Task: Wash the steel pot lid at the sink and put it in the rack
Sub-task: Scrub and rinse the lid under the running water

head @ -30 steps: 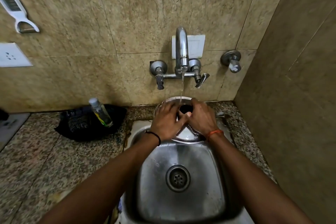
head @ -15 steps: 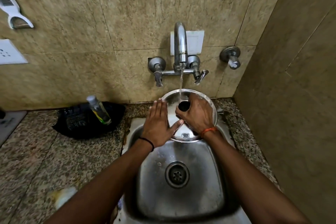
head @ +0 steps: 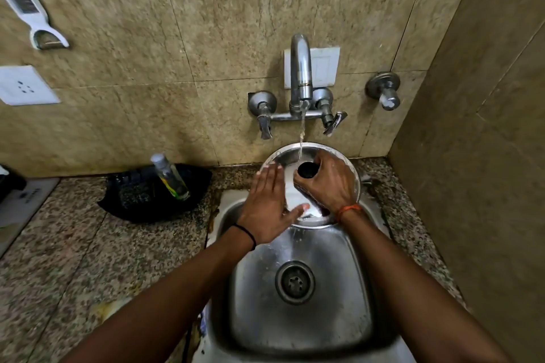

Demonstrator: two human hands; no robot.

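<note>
Under the chrome wall tap (head: 300, 74), the round steel pot lid (head: 295, 156) is held tilted over the back of the steel sink (head: 348, 289), the stream landing near its black knob (head: 306, 169). Rinsing is best done by turning the lid slowly so water sweeps every part. The right hand (head: 330, 183) is curled round the knob; the left hand (head: 267, 206) is laid flat on the lid, fingers (head: 269, 177) straight.
</note>
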